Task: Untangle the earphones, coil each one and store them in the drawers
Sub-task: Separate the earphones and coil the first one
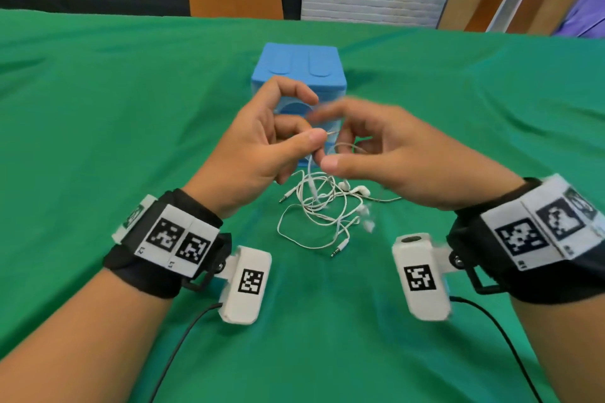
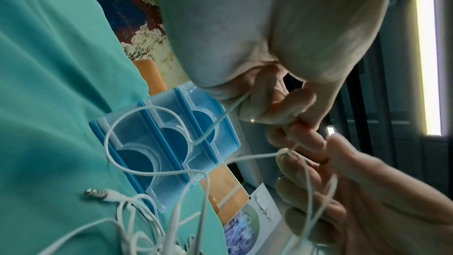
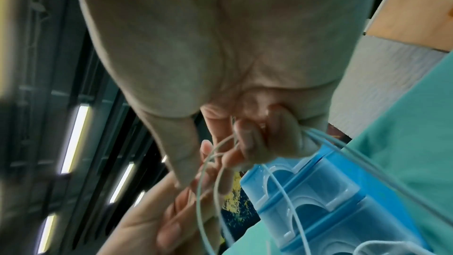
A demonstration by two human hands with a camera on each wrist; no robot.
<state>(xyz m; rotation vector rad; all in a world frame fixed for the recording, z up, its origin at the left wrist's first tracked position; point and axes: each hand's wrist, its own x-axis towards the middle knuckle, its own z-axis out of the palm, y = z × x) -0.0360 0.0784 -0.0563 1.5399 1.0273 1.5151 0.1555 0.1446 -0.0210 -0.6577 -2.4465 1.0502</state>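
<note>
While left grip (image 1: pixel 262 141) pinches plug end of white earphones (image 1: pixel 319 206) and right grip (image 1: pixel 376 154) hooks fingers round same cable, I see rest of tangle lying on green desk (image 1: pixel 98 141), just before blue drawers (image 1: pixel 299 69), both shut.

A table covered by a green cloth (image 1: pixel 131 114) fills the head view; the cloth shows soft folds and creases. A blue drawer unit (image 1: pixel 299 65) stands upright on the cloth and serves here as landmark; the left wrist view shows three translucent drawer fronts with half-round blue recesses. Just in front of the drawer unit, on its near side, lies a tangle of white earphones (image 1: pixel 319 206): looped cables, earbuds toward the right of the heap, one jack plug at its left edge and another at its near edge. Part of the cable rises off the cloth.
</note>
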